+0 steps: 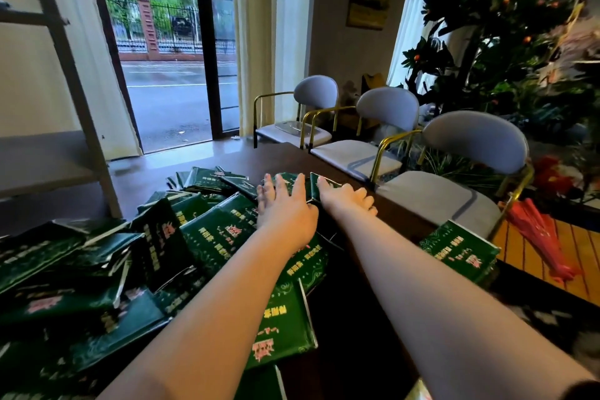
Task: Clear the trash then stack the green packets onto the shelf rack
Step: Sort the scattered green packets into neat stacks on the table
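Pink and white printed characters are carried on the glossy dark green foil packets (214, 237), but the writing is blurred and cannot be read. The packets are heaped loosely on the dark brown wooden worktop (285, 156), below and to the left of the fingers. The left hand (285, 204) is laid palm down with its fingers (279, 187) spread wide over a far packet (289, 180). The right hand (345, 198) is pressed against the neighbouring far packet (319, 185), thumb extended, fingers curled beyond it; whether it is gripped cannot be told. One separate green packet (461, 250) lies well to the right of the fingers, at the worktop's edge.
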A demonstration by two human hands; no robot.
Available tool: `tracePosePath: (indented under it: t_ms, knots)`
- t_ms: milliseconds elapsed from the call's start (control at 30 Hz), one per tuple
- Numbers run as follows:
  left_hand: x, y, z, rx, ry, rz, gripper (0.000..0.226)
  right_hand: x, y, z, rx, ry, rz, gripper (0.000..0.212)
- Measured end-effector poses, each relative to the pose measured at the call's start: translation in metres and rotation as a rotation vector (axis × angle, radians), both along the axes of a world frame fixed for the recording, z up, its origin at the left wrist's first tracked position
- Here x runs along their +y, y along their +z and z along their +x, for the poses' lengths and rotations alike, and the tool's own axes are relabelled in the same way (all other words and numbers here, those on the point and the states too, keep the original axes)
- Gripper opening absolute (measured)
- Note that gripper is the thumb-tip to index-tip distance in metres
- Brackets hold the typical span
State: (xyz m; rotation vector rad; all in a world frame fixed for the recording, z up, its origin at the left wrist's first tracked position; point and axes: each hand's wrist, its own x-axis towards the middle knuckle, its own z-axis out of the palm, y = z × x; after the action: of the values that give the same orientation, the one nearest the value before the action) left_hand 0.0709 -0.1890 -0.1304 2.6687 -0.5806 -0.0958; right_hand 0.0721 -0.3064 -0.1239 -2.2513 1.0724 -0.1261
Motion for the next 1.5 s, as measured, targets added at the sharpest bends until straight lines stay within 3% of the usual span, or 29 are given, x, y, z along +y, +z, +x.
tracePosePath:
  t_ms: [233,433,600,733,833,967,1033,1233,1367,1500]
  knots:
    - [-0.002,-0.019,0.013,-0.039,0.066,0.073,0.058,0.003,-0.025,0.005,-0.083,0.012,-0.152,0.083]
    - [0.003,-0.017,0.010,-0.130,0.012,-0.048,0.038,-0.008,-0.009,0.003,-0.080,0.048,-0.055,0.090]
    - [0.005,-0.011,0.006,-0.138,-0.013,-0.140,0.026,-0.011,-0.006,0.006,-0.197,0.073,0.176,0.093]
    - [0.008,-0.008,0.001,-0.088,-0.010,-0.265,0.033,-0.011,-0.004,0.001,-0.315,0.098,0.301,0.067]
    - [0.008,-0.007,0.000,-0.032,-0.039,-0.422,0.035,-0.012,-0.004,-0.005,-0.379,0.115,0.276,0.047]
    - [0.008,-0.009,-0.003,-0.014,-0.090,-0.506,0.041,-0.012,-0.003,-0.017,-0.417,0.130,0.382,0.080]
    - [0.008,-0.011,-0.002,0.011,-0.089,-0.555,0.042,-0.010,-0.002,-0.021,-0.471,0.116,0.476,0.086]
    - [0.007,-0.010,0.001,0.050,0.002,-0.628,0.045,-0.021,0.000,-0.022,-0.785,-0.029,0.507,0.065]
    - [0.010,-0.006,0.002,0.125,0.017,-0.699,0.057,-0.015,0.008,-0.026,-1.047,0.038,0.597,0.062]
    - [0.010,0.001,-0.002,0.275,-0.013,-0.918,0.063,-0.002,0.008,-0.032,-1.086,0.172,0.785,0.059]
